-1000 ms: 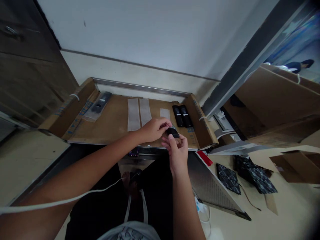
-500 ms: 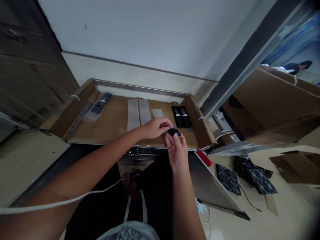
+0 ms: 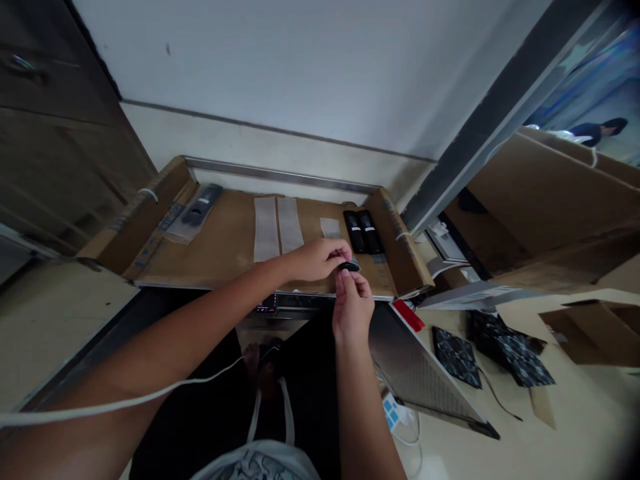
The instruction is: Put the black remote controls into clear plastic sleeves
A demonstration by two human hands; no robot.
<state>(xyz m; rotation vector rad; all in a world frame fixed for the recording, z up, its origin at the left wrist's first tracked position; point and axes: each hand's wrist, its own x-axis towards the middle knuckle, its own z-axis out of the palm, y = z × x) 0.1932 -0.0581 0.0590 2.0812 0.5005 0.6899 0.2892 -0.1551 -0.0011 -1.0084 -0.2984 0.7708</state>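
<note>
Between my two hands, above the front right of the cardboard tray [image 3: 225,257], is a black, smooth, rounded piece [image 3: 349,266]; its full length and kind are hidden. My left hand [image 3: 320,259] is closed, with thumb and fingertips pinching its upper left side. From below, my right hand [image 3: 353,307] grips the same piece between thumb and fingers. A pale strip shows along its top edge. Just beyond lie two long black devices [image 3: 362,232] with white labels, side by side. A small clear-and-white sheet [image 3: 330,228] lies left of them.
Two pale rectangular strips [image 3: 267,230] lie mid-tray. Another black device in a clear bag [image 3: 195,213] rests at the left. A phone [image 3: 267,304] sits below the front edge. A white cable [image 3: 150,398] crosses my left arm. Cardboard boxes [image 3: 565,207] stand at the right.
The black piece has tilted, showing a narrower profile. My left hand has shifted slightly right, and the small sheet behind it now appears farther right.
</note>
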